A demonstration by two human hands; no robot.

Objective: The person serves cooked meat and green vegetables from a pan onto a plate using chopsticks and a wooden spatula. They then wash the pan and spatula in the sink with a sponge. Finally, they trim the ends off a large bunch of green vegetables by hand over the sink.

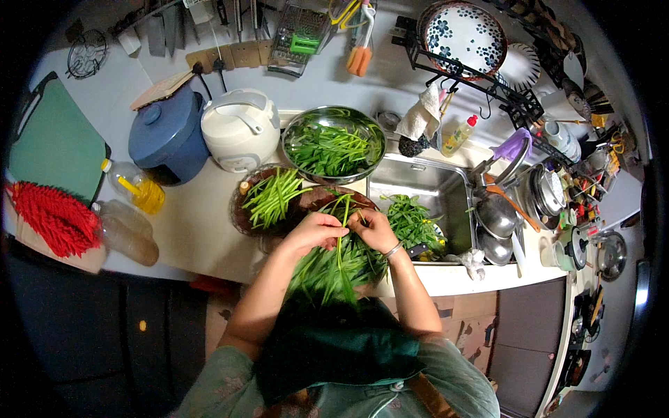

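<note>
My left hand pinches a long leafy green stalk between thumb and fingers, its leaves hanging down towards me. Close beside it, my right hand has its fingertips pinched at a thin side shoot of green; the fingers partly hide it. Under both hands lies a heap of long-leaved greens. Left of them, cut green stems rest in a dark mesh-like basket. Behind stands a steel bowl of leafy greens. More leafy greens lie in the sink at right.
The steel sink has a black-handled knife at its near edge and a faucet at right. A white rice cooker, a blue pot and an oil bottle stand left. Plates sit on a wall rack.
</note>
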